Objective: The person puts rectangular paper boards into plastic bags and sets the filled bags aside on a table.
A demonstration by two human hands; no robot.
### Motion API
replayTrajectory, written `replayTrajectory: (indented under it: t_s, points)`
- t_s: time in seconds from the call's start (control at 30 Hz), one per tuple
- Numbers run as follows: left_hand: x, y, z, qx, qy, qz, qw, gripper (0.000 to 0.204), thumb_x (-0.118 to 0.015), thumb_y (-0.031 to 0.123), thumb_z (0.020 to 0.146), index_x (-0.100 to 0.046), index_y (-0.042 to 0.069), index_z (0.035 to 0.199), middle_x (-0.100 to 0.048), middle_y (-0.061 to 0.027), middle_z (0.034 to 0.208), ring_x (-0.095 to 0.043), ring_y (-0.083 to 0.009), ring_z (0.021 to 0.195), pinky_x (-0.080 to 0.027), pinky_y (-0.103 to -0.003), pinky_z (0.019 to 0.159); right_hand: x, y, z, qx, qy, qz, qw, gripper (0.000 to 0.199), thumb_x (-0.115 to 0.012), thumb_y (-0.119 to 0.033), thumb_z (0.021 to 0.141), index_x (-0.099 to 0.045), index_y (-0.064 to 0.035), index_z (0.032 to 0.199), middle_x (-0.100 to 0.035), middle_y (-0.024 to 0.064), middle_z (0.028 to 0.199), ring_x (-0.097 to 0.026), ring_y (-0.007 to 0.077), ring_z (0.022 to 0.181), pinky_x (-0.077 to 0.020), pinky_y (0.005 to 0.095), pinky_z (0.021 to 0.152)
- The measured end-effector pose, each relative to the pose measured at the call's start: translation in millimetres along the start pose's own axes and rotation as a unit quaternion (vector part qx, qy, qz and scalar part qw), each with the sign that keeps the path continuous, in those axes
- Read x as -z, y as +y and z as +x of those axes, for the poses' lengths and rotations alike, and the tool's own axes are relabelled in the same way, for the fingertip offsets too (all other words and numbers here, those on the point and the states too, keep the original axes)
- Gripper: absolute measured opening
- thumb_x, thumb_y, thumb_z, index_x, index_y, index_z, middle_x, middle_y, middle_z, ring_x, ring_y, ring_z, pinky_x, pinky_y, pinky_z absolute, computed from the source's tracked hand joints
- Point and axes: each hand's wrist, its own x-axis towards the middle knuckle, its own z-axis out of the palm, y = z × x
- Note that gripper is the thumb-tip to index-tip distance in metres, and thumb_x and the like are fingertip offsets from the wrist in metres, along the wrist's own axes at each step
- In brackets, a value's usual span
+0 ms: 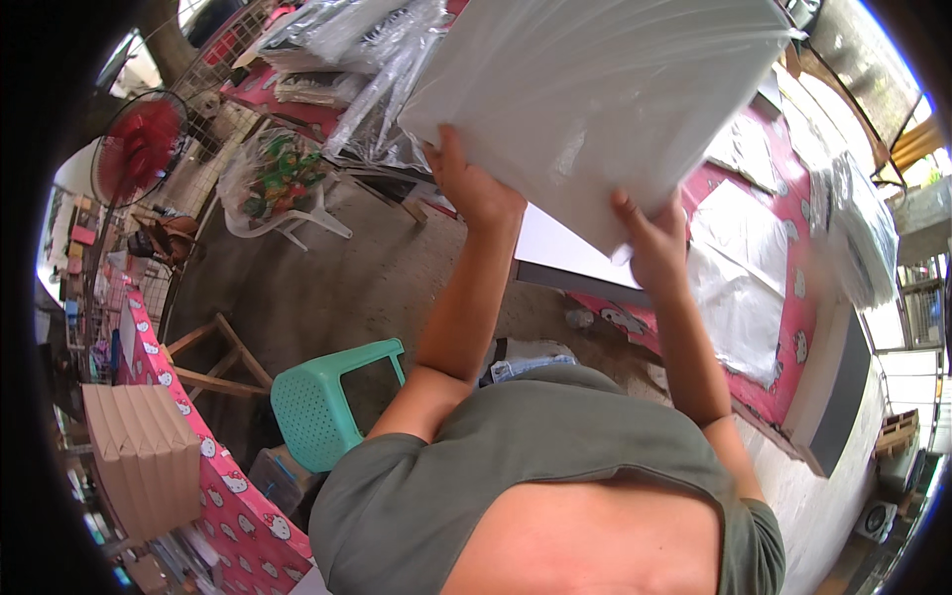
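Both hands are up and gripping one thing: a thick, flat stack of white sheets wrapped in clear plastic film (595,89). The left hand (471,183) clamps the stack's lower left edge, fingers out of sight behind it and the thumb side toward us. The right hand (650,238) pinches the lower corner, fingers curled over the edge. The stack is tilted, lifted clear of the table and held above and ahead of the hands.

Just below the hands, a plain white sheet (555,248) lies flat on the long table with a pink patterned cloth (793,327). To the right of the right hand, more flat clear plastic packets (739,288) rest on that cloth, and farther right a blurred pile of plastic-wrapped goods (858,233) stands along the table's edge.

Below the left forearm, well apart from the hands, a teal plastic stool (322,397) stands on the concrete floor. Up and left of the left hand sits a white plastic chair loaded with a clear bag of colourful items (273,178), and beyond it a red electric fan (139,144). At far lower left, a stack of folded brown cardboard (144,451) is propped up.
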Motion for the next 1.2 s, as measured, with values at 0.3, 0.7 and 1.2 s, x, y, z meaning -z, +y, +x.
replayTrajectory:
  t_s: [0.3, 0.7, 1.2]
  points:
    - [40.3, 38.8, -1.8, -0.135, 0.191, 0.438, 0.868, 0.043, -0.063, 0.028, 0.078, -0.038, 0.003, 0.102, -0.046, -0.0062, 0.092, -0.045, -0.0130, 0.081, -0.041, -0.027, 0.067, 11.0, 49.8, -11.4, 0.115, 0.046, -0.200, 0.972, 0.032, -0.060, 0.001, 0.076, -0.049, 0.0019, 0.106, -0.057, 0.0090, 0.092, -0.054, 0.0169, 0.085, -0.0459, 0.0280, 0.075]
    - [56.3, 116.1, -41.0, 0.223, 0.126, 0.068, 0.964, 0.015, -0.061, 0.019, 0.079, -0.050, 0.009, 0.085, -0.054, -0.0008, 0.080, -0.053, -0.0129, 0.072, -0.044, -0.027, 0.060, -46.5, 39.6, -19.2, 0.076, -0.007, -0.155, 0.985, 0.038, -0.052, -0.001, 0.080, -0.041, 0.0096, 0.115, -0.052, 0.0180, 0.107, -0.052, 0.0232, 0.097, -0.0416, 0.0325, 0.083]
    - [48.1, 156.9, -84.5, 0.238, 0.167, 0.071, 0.954, 0.016, -0.063, 0.025, 0.078, -0.052, 0.015, 0.083, -0.053, 0.0035, 0.084, -0.051, -0.0104, 0.071, -0.045, -0.026, 0.066, -77.6, 59.0, -46.2, 0.054, -0.117, -0.050, 0.990, 0.035, -0.053, -0.005, 0.082, -0.042, 0.0070, 0.113, -0.053, 0.0150, 0.104, -0.051, 0.0212, 0.094, -0.0412, 0.0317, 0.082]
